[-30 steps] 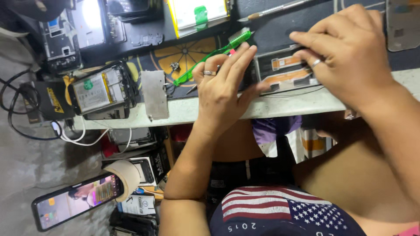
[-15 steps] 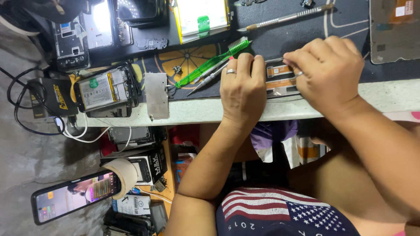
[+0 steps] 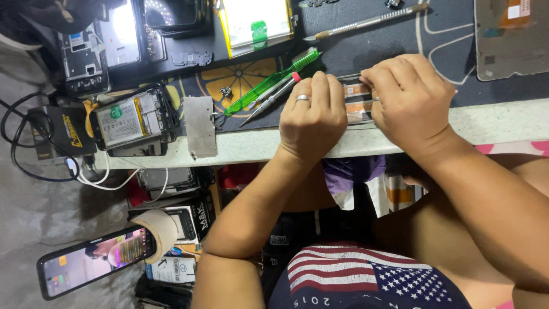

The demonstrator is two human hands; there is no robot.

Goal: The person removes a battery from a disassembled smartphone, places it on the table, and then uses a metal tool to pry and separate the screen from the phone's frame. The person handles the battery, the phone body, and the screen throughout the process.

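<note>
My left hand point(image 3: 311, 114), a ring on one finger, and my right hand point(image 3: 409, 97) both press down on a small opened phone point(image 3: 357, 106) at the front edge of the workbench point(image 3: 503, 120). Only a strip of the phone with orange and white parts shows between the hands; the fingers cover the rest. A green plastic tool point(image 3: 269, 83) and a thin red-tipped metal tool point(image 3: 269, 100) lie just left of my left hand.
A metal plate point(image 3: 200, 126) and an opened phone with its battery showing point(image 3: 128, 120) lie to the left. Behind are a loose battery point(image 3: 257, 23), a craft knife point(image 3: 366, 22) and a phone back panel point(image 3: 509, 37). A lit phone point(image 3: 94, 260) stands below the bench.
My right hand has slid left toward my left hand and now covers more of the small phone. The view has shifted slightly.
</note>
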